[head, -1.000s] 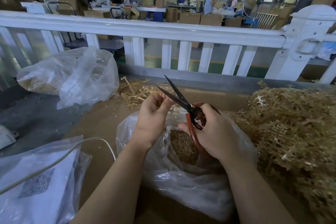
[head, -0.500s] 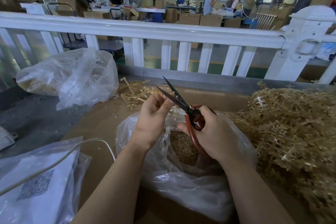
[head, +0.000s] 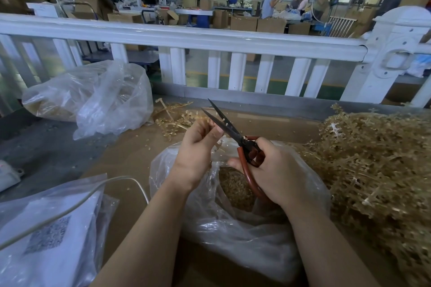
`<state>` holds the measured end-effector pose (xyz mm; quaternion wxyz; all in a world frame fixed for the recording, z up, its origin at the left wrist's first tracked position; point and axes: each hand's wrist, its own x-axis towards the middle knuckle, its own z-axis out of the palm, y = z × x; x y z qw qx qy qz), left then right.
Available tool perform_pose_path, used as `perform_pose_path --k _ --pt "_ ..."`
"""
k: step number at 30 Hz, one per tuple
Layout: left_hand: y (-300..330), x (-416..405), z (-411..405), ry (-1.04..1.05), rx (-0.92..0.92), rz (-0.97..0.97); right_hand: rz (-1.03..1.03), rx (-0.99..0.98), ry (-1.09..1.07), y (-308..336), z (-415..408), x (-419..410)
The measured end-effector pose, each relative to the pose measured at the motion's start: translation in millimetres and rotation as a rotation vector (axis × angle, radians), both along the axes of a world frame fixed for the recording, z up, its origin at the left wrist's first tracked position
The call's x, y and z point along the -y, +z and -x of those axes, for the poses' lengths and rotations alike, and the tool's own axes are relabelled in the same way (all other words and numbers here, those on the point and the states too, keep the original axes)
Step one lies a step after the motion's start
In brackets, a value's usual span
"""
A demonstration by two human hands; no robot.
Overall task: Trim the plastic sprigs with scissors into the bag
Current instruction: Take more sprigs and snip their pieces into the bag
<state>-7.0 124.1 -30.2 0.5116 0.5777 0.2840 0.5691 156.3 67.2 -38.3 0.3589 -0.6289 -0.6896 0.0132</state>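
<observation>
My right hand (head: 277, 172) grips red-handled scissors (head: 235, 135) with dark blades parted, pointing up and left. My left hand (head: 198, 147) pinches a small pale plastic sprig (head: 218, 145) beside the blades, mostly hidden by the fingers. Both hands hover over an open clear plastic bag (head: 245, 228) holding tan trimmed bits (head: 234, 187). A big heap of tan sprigs (head: 377, 165) lies to the right.
A few loose sprigs (head: 172, 119) lie beyond the hands on the brown table (head: 130, 154). A clear bag (head: 93, 98) sits at left, another bag with a QR label (head: 46, 240) at near left under a white cable (head: 70, 207). A white railing (head: 210, 39) borders the far side.
The scissor blades have narrowed slightly and shifted a little toward my left hand's fingers. Both hands stay over the bag.
</observation>
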Motion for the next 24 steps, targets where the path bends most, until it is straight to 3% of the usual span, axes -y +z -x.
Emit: perform_pose_path --k 24 --pt "-1 -1 0 0.067 -0.058 -0.015 -0.149 0.011 0.009 -16 -4 -9"
